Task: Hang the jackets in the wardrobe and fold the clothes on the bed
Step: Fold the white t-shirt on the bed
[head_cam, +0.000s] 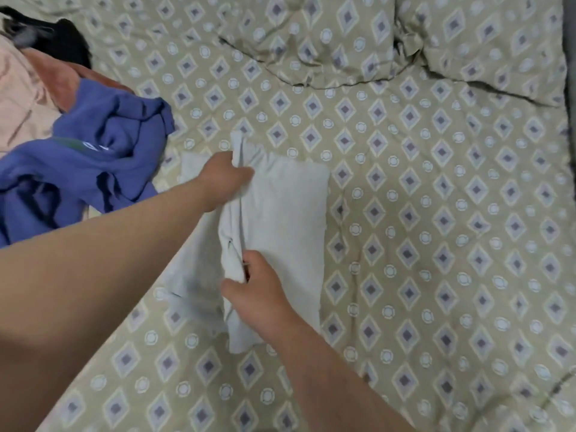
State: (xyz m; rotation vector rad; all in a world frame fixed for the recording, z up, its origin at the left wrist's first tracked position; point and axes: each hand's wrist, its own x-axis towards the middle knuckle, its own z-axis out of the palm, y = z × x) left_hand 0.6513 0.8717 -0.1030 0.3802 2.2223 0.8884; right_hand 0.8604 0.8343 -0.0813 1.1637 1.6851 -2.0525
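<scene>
**On the bed, a pale garment half folded**

The bed [436, 213] lay under a tan cover printed with diamonds and rings. Two pillows [327, 48] in the same print sat rumpled at its head. In the middle lay the pale grey garment [286, 207], thin and soft, cotton by the look of it. It was already a rough rectangle, with one long side raised into a ridge.

Our left hand [227, 179] gripped the far end of that ridge, fingers curled round the cloth. Our right hand [258, 294] pinched the near end, fingers clamped on the edge.

We judged the risk plain: limp fabric held at only two points could sag between them. The fold might then land crooked or drag the lower layer out of line. A crumpled blue top [93, 157] lay just beside at the left, with peach clothes [21, 98] and black clothes [68, 39] behind it, near enough to catch.
</scene>
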